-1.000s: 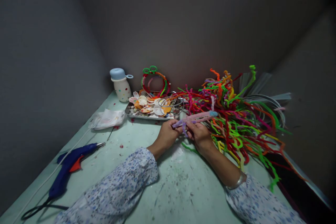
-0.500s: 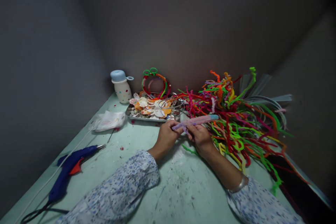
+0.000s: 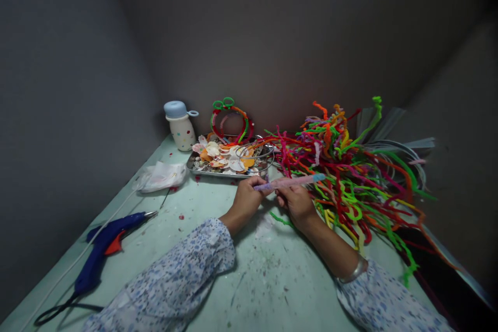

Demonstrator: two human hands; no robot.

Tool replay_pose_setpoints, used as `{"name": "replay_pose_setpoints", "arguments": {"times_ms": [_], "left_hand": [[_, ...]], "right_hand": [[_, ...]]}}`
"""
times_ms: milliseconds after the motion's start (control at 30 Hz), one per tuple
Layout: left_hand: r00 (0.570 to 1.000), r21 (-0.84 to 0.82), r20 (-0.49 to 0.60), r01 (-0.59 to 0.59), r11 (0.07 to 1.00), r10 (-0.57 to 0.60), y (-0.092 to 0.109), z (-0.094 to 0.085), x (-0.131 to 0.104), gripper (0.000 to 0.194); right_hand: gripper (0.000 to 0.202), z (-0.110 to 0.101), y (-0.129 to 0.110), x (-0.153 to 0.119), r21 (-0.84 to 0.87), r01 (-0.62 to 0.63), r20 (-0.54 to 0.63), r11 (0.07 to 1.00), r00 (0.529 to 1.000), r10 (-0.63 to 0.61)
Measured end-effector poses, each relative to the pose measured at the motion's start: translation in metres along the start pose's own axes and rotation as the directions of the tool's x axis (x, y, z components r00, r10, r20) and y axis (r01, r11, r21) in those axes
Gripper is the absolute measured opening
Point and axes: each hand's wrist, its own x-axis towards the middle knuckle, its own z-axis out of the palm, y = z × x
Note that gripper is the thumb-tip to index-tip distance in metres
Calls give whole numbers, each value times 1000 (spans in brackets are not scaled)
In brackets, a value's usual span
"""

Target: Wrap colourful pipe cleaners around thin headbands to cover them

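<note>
Since a second ago the loose purple tail that hung from the stick has gone flat against it, and your hands have barely shifted. The pale green desk [image 3: 163, 249] carries everything; take the metal tray [image 3: 229, 170] of paper shapes as your landmark. Right of the tray sprawls the big heap of coloured pipe cleaners [image 3: 350, 176]. Well to the tray's left and nearer you lies the blue glue gun [image 3: 103, 249]; just left of the tray sit a crumpled white bag [image 3: 159, 176] and, farther back, a dotted bottle [image 3: 180, 127]. Just in front of the tray your left hand [image 3: 245, 202] and right hand [image 3: 298, 202] hold the wrapped stick [image 3: 290, 182] level, fingers of each pinching it near its purple end. It looks fuzzy, purple and pink along most of its length with a blue tip, so the wrapping seems close to done; I judge only the end needs securing.
</note>
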Motion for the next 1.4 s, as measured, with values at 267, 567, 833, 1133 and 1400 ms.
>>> {"name": "replay_pose_setpoints", "arguments": {"times_ms": [267,567,833,1133,1400], "left_hand": [[1000,-50,17,12,999,-11,-2,1,1,18],[999,-50,26,45,998,-44,-5,0,4,20],[998,-98,21,65,993,-63,0,0,3,17],[998,-82,22,53,995,-51,-6,1,6,28],[1000,-34,-11,24,999,-24,-7,1,6,28]], "right_hand": [[41,3,-4,-2,52,-41,-47,998,998,44],[43,4,-5,-2,15,-67,-64,998,996,68],[39,5,-10,-7,-27,-39,-22,999,999,38],[34,4,-6,-4,31,-50,-62,998,997,52],[34,5,-6,-7,-5,-44,-39,999,998,44]]}}
